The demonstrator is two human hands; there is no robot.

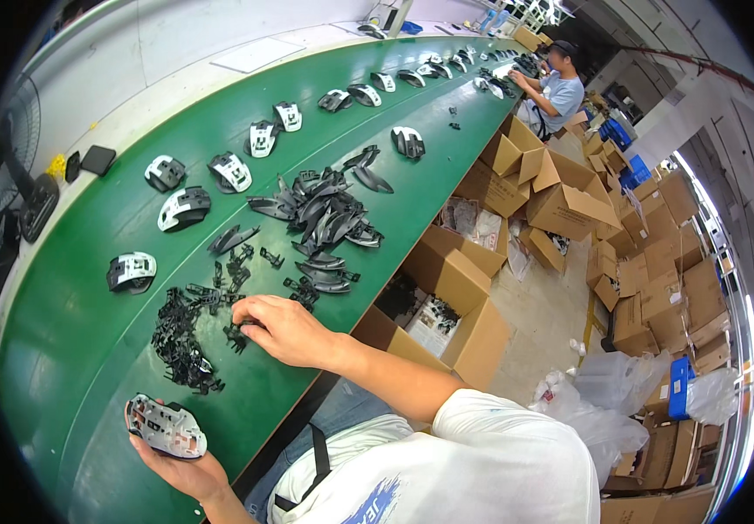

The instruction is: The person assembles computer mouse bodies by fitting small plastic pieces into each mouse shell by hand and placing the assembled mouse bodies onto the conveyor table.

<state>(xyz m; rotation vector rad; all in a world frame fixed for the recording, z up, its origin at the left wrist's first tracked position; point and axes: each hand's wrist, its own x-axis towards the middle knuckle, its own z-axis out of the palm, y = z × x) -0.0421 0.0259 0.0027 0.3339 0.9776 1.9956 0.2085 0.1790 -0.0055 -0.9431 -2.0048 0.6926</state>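
My left hand (186, 472) holds a computer mouse shell (167, 428) near the table's front edge, its pale hollow inside turned up. Over the table, my right hand (283, 328) pinches a small black plastic part (237, 337), partly hidden by the fingers. Left of that hand lies a heap of small black plastic parts (178, 341). Beyond it spreads a pile of curved black side panels (320, 205). White and black mouse shells (183, 208) stand in a loose row along the green table (71, 349).
Open cardboard boxes (482, 327) stand on the floor right of the table. Another person (556, 92) sits at the table's far end. At the left edge are a fan (32, 188) and a dark flat object (97, 160). Plastic bags (582, 419) lie by stacked boxes.
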